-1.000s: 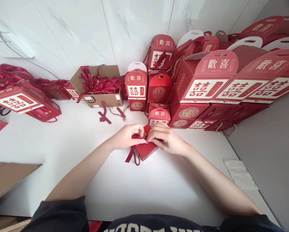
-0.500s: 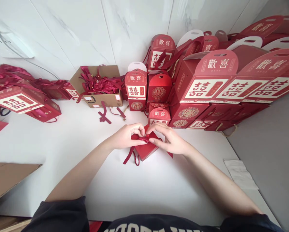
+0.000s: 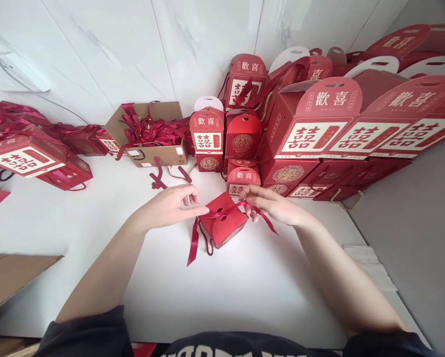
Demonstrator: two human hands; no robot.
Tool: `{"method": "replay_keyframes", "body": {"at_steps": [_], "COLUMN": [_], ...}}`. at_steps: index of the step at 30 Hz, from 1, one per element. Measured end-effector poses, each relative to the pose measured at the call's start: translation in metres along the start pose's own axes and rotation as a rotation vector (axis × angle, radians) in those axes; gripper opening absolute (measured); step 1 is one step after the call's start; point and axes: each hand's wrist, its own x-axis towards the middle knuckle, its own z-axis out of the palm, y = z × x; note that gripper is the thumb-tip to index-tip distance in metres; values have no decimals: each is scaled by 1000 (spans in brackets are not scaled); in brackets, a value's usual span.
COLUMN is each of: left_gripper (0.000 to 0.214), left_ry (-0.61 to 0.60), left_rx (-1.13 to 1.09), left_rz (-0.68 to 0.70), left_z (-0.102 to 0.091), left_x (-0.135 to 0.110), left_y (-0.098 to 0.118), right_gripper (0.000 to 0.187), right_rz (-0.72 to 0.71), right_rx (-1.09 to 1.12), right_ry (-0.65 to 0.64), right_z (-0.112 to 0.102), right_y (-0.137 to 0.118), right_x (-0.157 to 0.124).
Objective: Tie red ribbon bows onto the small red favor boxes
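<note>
A small red gift box (image 3: 222, 229) with a red rope handle (image 3: 209, 245) sits on the table in front of me. Across its closed top runs a dark red ribbon (image 3: 193, 245), crossed or knotted at the middle, its left tail hanging down beside the box. My left hand (image 3: 172, 206) is at the box's left, thumb apart from the bent fingers; the thumb tip is close to the ribbon, and whether it touches I cannot tell. On the other side, the fingers of my right hand (image 3: 269, 204) close on the ribbon's right end, whose tail dangles below them.
Behind the box and to the right, red gift boxes (image 3: 317, 136) are stacked high. An open cardboard box (image 3: 158, 154) of ribbons stands at the back, with loose ribbon pieces (image 3: 185, 173) before it. More ribboned boxes (image 3: 29, 158) lie left; a cardboard flap (image 3: 17, 277) sits front left.
Both hands have moved apart from the middle of the box top. My left hand has let go and drawn left; my right hand has drawn a ribbon end to the right.
</note>
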Motion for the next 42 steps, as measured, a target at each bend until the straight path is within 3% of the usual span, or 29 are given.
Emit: {"method": "replay_keyframes", "body": {"at_steps": [4, 8, 14, 19, 24, 29, 35, 38, 42], "left_gripper": [44, 44, 40, 26, 37, 48, 49, 45, 41], "left_ry": [-129, -225, -419, -505, -595, -594, -317, -326, -442], "left_rx": [61, -44, -145, -122, -57, -115, -216, -212, -256], "left_rz": [-33, -90, -188, -163, -95, -73, -38, -31, -108], "left_z": [5, 4, 1, -5, -5, 4, 10, 12, 11], "left_x": [4, 4, -2, -4, -4, 2, 7, 9, 11], "left_y": [0, 3, 9, 2, -4, -4, -11, -11, -8], "right_gripper": [45, 46, 41, 39, 41, 45, 38, 36, 33], "right_rz": [41, -39, -32, 28, 74, 84, -18, -28, -42], "right_rx": [-164, -319, -304, -276, -269, -348, -398, -428, -446], "right_ry": [44, 33, -26, -54, -74, -131, -153, -137, -113], "right_z": [13, 14, 11, 9, 7, 6, 5, 4, 2], "right_y": [3, 4, 2, -3, -8, -12, -14, -12, -10], "right_x": [6, 7, 4, -2, -5, -6, -7, -6, -6]}}
